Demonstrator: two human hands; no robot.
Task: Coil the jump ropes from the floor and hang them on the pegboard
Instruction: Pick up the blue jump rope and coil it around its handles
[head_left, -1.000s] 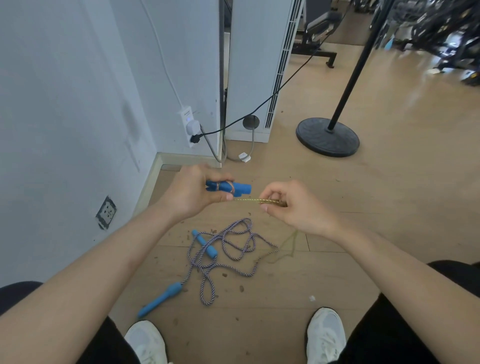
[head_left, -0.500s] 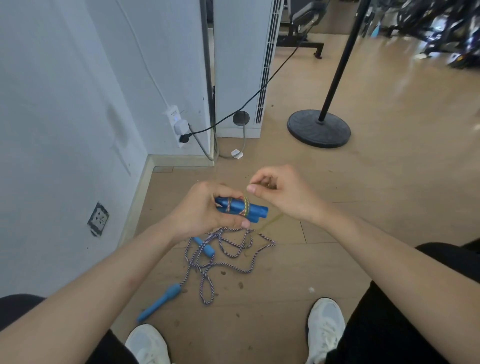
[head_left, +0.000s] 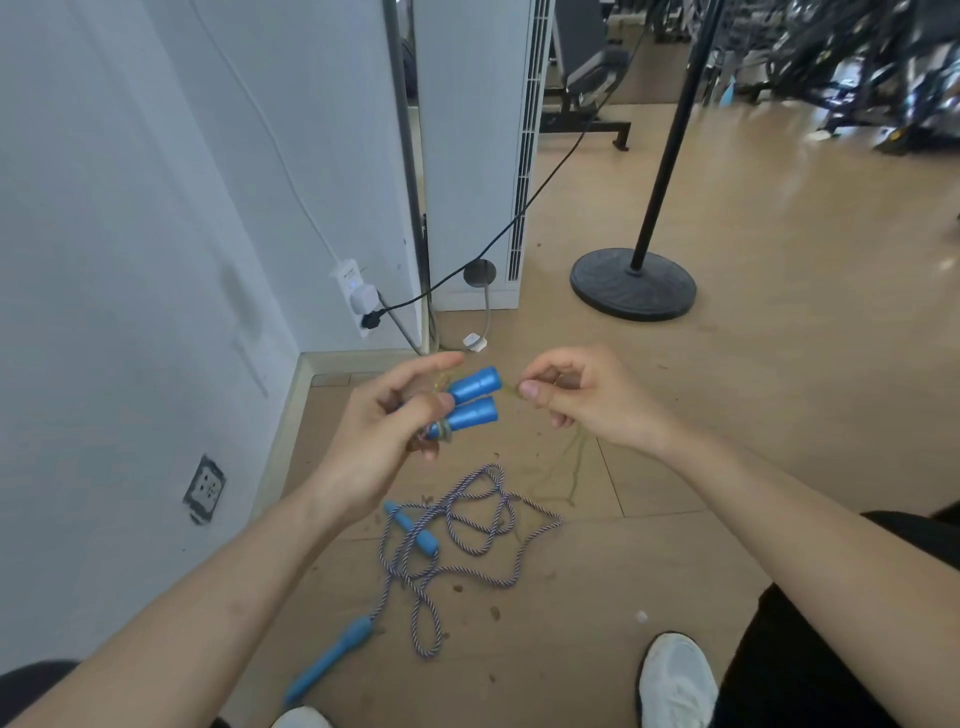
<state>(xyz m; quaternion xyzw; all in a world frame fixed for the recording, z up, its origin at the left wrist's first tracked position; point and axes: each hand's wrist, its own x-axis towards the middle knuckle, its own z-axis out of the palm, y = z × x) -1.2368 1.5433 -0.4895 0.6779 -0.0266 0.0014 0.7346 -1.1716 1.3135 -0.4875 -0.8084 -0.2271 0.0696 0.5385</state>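
On the wooden floor, tangled jump rope

Paired blue handles (yellowish cord wrapped round them) held above tangled purple-white jump rope on floor.

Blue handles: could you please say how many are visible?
4. Upper handle and lower handle in the left hand, third handle on the floor amid the striped rope, fourth handle near the left shoe.

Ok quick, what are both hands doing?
Left hand: grips the two blue handles.
Right hand: pinches the thin yellow rope.
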